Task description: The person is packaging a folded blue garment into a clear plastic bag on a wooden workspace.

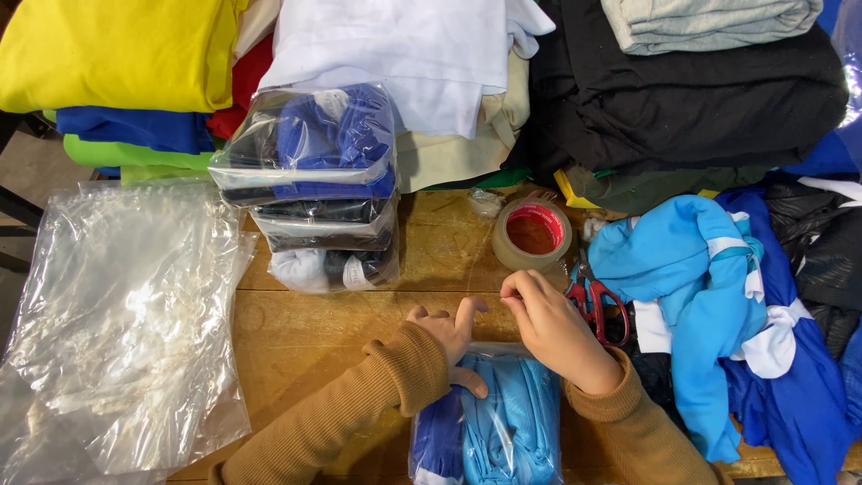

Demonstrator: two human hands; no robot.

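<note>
In the head view, low in the middle of the frame, a clear bag packed with blue clothing (503,422) lies on the wooden table (296,332). The left hand (449,337) rests flat on the bag's upper edge, fingers spread and holding nothing. Just to its right, the right hand (548,323) has its fingers curled and pinched together at the same edge; whether they grip the plastic itself cannot be told. Red-handled scissors (597,305) lie just right of that hand, and a roll of tape (532,235) sits above it. A stack of packed bags (314,189) stands upper centre-left, loose clear plastic bags (126,314) lie at the left, and loose blue and white garments (718,305) lie at the right.
</note>
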